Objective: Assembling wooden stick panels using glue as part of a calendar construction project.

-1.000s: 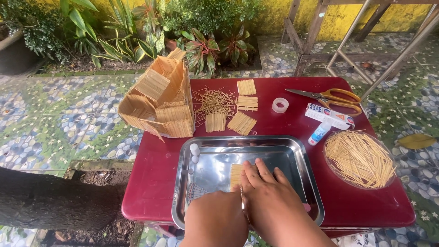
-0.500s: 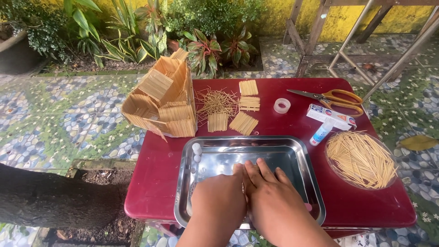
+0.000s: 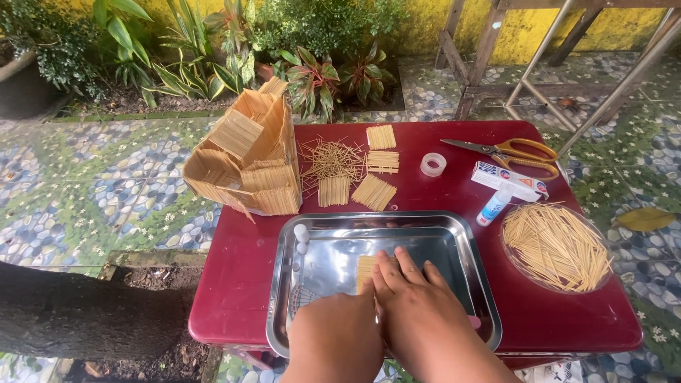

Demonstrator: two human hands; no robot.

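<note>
Steel tray (image 3: 454, 234): both hands' grip released, flat on toothpick panel (image 3: 364, 268), barely moved.

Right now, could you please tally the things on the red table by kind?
Metal tray: 1
Toothpick house: 1
Flat toothpick panels: 5
Scissors: 1
Tape roll: 1
Glue bottle: 1
Small box: 1
Toothpick dish: 1
Total: 12

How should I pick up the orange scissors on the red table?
Probably by the orange handles. The scissors lie flat near the table's far right corner, blades pointing left and slightly apart. So come from the right, handle end first, keeping fingers off the sharp tips.
</note>
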